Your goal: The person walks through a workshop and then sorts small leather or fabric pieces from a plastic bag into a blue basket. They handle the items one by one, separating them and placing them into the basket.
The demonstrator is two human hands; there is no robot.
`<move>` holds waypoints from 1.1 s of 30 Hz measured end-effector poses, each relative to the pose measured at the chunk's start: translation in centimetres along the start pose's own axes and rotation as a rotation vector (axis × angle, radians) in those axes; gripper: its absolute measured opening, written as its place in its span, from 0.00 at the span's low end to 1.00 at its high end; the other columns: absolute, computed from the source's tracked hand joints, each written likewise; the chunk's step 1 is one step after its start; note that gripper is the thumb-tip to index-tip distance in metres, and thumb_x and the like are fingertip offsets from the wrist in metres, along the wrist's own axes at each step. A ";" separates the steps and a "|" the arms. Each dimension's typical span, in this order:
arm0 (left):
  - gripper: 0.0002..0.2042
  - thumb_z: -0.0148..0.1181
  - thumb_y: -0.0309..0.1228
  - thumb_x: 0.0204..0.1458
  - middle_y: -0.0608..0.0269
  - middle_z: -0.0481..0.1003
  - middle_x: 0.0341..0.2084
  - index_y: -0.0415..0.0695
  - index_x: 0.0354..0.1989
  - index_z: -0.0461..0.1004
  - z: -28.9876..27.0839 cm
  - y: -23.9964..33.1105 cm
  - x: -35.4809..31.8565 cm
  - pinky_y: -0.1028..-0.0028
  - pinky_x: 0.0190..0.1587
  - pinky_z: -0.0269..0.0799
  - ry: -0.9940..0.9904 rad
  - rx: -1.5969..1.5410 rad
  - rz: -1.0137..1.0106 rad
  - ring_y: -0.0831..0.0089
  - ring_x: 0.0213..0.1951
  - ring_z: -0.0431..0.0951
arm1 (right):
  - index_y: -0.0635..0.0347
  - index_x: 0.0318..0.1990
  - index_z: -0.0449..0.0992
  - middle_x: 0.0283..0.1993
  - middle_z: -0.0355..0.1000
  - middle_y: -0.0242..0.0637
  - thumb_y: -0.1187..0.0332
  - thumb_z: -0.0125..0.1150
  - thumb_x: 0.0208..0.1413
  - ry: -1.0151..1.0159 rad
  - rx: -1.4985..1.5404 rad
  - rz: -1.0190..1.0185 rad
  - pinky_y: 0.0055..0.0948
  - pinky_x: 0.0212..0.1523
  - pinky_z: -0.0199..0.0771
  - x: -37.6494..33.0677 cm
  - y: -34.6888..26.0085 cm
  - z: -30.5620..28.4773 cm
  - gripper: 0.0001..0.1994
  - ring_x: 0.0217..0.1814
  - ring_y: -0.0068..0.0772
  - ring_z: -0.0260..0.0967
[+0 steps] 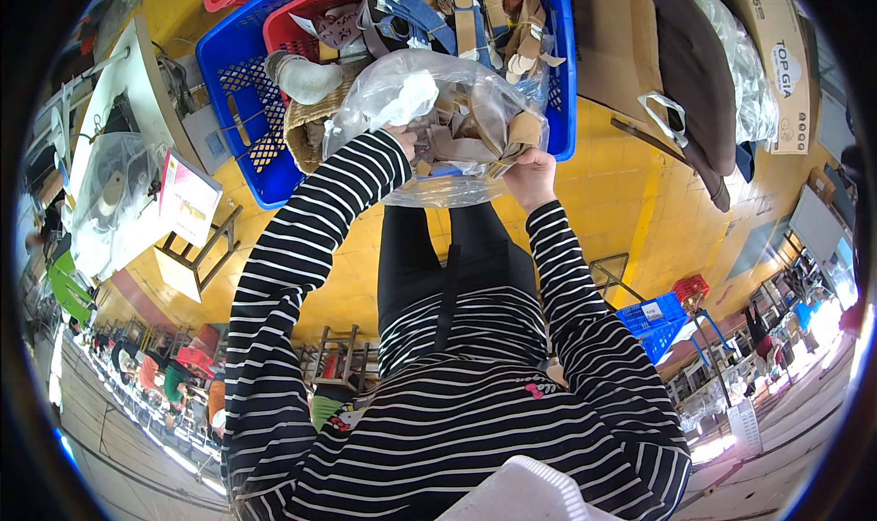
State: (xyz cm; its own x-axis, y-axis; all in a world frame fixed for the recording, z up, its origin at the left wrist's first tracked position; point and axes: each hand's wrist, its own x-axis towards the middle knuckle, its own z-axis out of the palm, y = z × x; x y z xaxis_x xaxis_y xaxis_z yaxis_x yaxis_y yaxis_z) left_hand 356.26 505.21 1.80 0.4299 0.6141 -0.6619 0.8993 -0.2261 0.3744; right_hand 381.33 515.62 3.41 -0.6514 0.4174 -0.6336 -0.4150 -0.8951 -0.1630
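A clear plastic bag (416, 101) filled with tan and brown cut pieces hangs in front of me over a blue plastic crate (233, 87). My left hand (405, 142) reaches into the bag's mouth and grips its edge among the pieces. My right hand (530, 175) clutches the bag's right edge together with a tan piece (523, 130). Both arms wear black-and-white striped sleeves. The fingertips of each hand are hidden by plastic and pieces.
A red basket (306, 23) with straps and cut pieces sits inside the blue crate. A woven basket (306, 123) lies beside the bag. Cardboard boxes (776, 55) and dark fabric (699, 73) stand right. A sewing machine table (110, 110) is left; floor is yellow.
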 end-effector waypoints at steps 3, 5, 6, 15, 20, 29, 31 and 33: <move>0.12 0.54 0.34 0.48 0.58 0.77 0.39 0.51 0.40 0.78 -0.3 0.4 0.1 0.67 0.64 0.53 0.018 -0.038 -0.025 0.57 0.54 0.70 | 0.63 0.56 0.66 0.50 0.70 0.40 0.80 0.54 0.35 0.154 -0.462 -0.129 0.38 0.63 0.57 0.0 0.8 0.8 0.32 0.57 0.39 0.64; 0.12 0.54 0.34 0.48 0.58 0.77 0.39 0.51 0.40 0.78 0.3 0.4 -0.1 0.67 0.63 0.53 0.025 -0.077 -0.061 0.57 0.54 0.70 | 0.60 0.52 0.71 0.49 0.68 0.39 0.86 0.60 0.30 0.180 -0.831 -0.205 0.37 0.59 0.62 -0.6 1.3 3.3 0.33 0.56 0.41 0.63; 0.12 0.54 0.34 0.48 0.58 0.77 0.39 0.51 0.40 0.78 0.7 0.2 0.1 0.67 0.63 0.53 0.034 -0.092 -0.084 0.57 0.54 0.70 | 0.58 0.49 0.73 0.50 0.66 0.38 0.86 0.61 0.30 0.079 -1.119 -0.364 0.36 0.58 0.63 -0.9 1.9 3.3 0.30 0.56 0.40 0.62; 0.19 0.60 0.38 0.46 0.50 0.77 0.37 0.42 0.46 0.74 2.2 1.2 -1.2 0.63 0.56 0.65 0.394 -1.029 -0.476 0.53 0.47 0.75 | 0.50 0.41 0.80 0.43 0.60 0.36 0.82 0.67 0.32 -0.175 -1.758 -0.518 0.29 0.38 0.72 -3.8 6.2 0.2 0.23 0.39 0.34 0.64; 0.37 0.70 0.51 0.37 0.42 0.74 0.42 0.39 0.53 0.68 1.2 4.6 -1.6 0.64 0.53 0.68 0.502 -1.229 -0.338 0.52 0.47 0.74 | 0.52 0.43 0.79 0.42 0.58 0.35 0.83 0.66 0.33 -0.191 -1.651 -0.541 0.28 0.40 0.71 -4.4 7.3 0.7 0.24 0.40 0.33 0.63; 0.24 0.69 0.31 0.37 0.52 0.77 0.35 0.31 0.43 0.72 3.6 6.6 -2.0 0.70 0.46 0.71 0.625 -1.630 -0.687 0.63 0.39 0.77 | 0.56 0.40 0.80 0.44 0.61 0.33 0.81 0.57 0.44 -0.010 -1.354 -0.364 0.25 0.49 0.64 -4.4 8.4 1.8 0.15 0.46 0.31 0.63; 0.25 0.70 0.31 0.37 0.50 0.75 0.40 0.30 0.43 0.71 1.9 7.8 -3.2 0.69 0.46 0.71 0.657 -1.663 -0.764 0.61 0.42 0.76 | 0.56 0.43 0.76 0.45 0.66 0.33 0.75 0.54 0.54 -0.018 -1.131 -0.231 0.27 0.48 0.67 -3.9 8.1 1.7 0.10 0.49 0.30 0.65; 0.21 0.68 0.27 0.39 0.53 0.76 0.37 0.31 0.42 0.71 2.2 9.0 -3.7 0.70 0.43 0.72 0.734 -1.782 -0.833 0.64 0.39 0.77 | 0.55 0.45 0.75 0.43 0.66 0.33 0.69 0.57 0.55 0.326 -0.630 0.113 0.25 0.44 0.69 -3.4 8.1 1.9 0.11 0.46 0.27 0.66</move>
State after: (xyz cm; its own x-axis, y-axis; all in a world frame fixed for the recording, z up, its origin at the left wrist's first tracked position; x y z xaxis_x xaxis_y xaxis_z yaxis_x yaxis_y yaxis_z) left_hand 362.94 499.25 6.20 -0.4437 0.3798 -0.8117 -0.4080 0.7208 0.5603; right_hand 378.95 507.25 5.69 -0.4053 0.3372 -0.8497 0.1535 -0.8912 -0.4268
